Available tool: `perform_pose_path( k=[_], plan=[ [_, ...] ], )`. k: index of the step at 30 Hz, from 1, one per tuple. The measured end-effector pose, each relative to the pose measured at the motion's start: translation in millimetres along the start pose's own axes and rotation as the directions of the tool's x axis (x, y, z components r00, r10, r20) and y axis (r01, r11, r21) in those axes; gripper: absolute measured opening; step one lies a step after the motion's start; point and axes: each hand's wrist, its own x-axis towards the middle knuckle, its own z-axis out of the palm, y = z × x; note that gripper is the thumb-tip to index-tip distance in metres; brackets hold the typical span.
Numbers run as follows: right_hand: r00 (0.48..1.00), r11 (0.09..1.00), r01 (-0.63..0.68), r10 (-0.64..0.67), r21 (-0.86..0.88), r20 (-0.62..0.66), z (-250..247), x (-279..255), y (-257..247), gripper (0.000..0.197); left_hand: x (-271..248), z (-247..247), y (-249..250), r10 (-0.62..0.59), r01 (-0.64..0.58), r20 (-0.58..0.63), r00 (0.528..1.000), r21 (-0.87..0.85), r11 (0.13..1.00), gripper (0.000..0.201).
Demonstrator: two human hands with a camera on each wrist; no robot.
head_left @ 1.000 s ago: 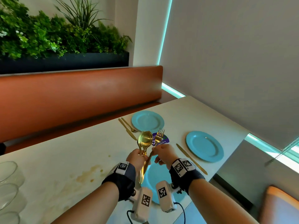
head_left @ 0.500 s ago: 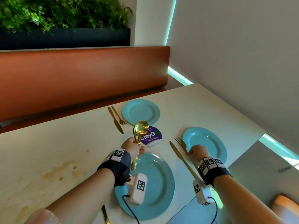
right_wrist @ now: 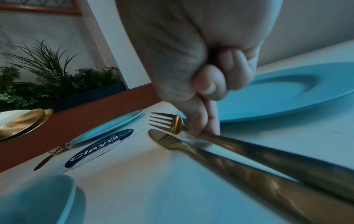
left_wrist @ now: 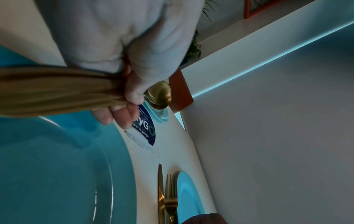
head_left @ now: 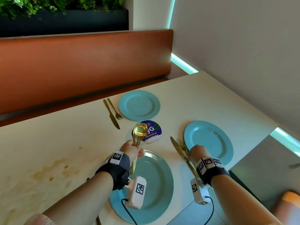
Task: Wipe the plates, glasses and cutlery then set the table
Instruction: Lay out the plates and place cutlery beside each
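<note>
Three turquoise plates on a pale table (head_left: 48, 143): near plate (head_left: 155, 184) under the left forearm, right plate (head_left: 209, 140) by the table's right edge, far plate (head_left: 139, 105) toward the orange bench (head_left: 81, 70). Left hand (head_left: 131, 151) raised above the near plate's far rim, fingers curled tight round a bundle of gold spoons (head_left: 140, 130), bowls up and handles slanting down past the wrist; same closed hold plain in the left wrist view, fingers (left_wrist: 122, 116) wrapped under the handles. Right hand (head_left: 197, 152) low at the table, thumb and fingers (right_wrist: 199, 125) pinching the neck of a gold fork (right_wrist: 168, 122), other fingers curled in; fork lying flat between a gold knife (head_left: 178, 148) and the right plate, just beside both, tines pointing away. Second knife (head_left: 112, 116) and second fork (head_left: 115, 110) side by side left of the far plate. Round purple sticker (head_left: 152, 129) on the table between the three plates, partly hidden behind the spoon bowls. Brownish stains (head_left: 53, 172) on the table's left part. Dark planter with green foliage (head_left: 48, 7) above the bench back.
</note>
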Motion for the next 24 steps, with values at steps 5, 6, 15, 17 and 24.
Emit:
perform_pose_path(
  k=[5, 6, 15, 17, 24],
  plan=[
    [0.998, 0.999, -0.028, 0.029, 0.019, -0.056, 2.0, -3.7, -2.7, 0.027, 2.5, -2.7, -0.4, 0.002, -0.002, -0.017, 1.000, 0.014, 1.000, 0.014],
    [0.997, 1.000, -0.030, 0.030, 0.001, -0.076, 3.0, -4.9, -3.0, 0.027, 3.2, -3.4, -0.8, 0.004, -0.004, -0.020, 1.000, 0.016, 1.000, 0.014],
    [0.993, 0.995, -0.006, -0.005, -0.096, -0.114, 5.4, -12.3, -10.9, 0.026, 0.8, -9.4, -2.5, -0.008, 0.008, -0.022, 1.000, 0.015, 1.000, 0.013],
    [0.992, 0.995, -0.004, -0.008, -0.099, -0.125, 4.3, -15.0, -12.7, 0.026, -0.6, -11.2, -4.0, -0.009, 0.009, -0.023, 1.000, 0.004, 1.000, 0.012],
    [0.951, 0.939, 0.307, -0.306, 0.155, -0.031, -10.2, -35.9, -62.9, 0.027, -14.5, -21.1, -5.8, -0.022, 0.021, -0.011, 1.000, -0.128, 0.992, 0.010]
  ],
)
